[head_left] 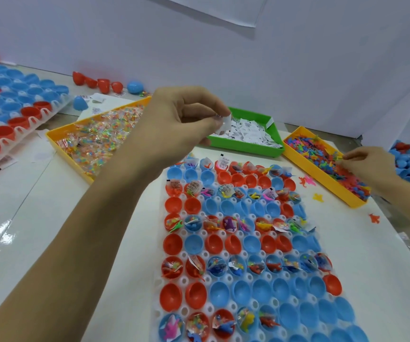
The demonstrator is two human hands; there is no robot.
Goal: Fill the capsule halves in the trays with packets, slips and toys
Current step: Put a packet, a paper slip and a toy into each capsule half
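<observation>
The left hand [186,119] pinches a white slip [225,124] above the green bin [248,144], while the right hand [369,164] closes its fingers on toys in the yellow bin [305,161], beyond the capsule tray [243,243] on the worktop [51,230].

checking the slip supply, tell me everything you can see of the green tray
The green tray is a shallow rectangular bin of what looks like glossy bright green plastic, with low upright walls. It sits flat on the white table at the far side of the capsule tray, between two yellow trays. It holds a loose heap of small white paper slips with dark print. The left hand hovers in front of its left end, hiding that part and pinching white slips.
</observation>
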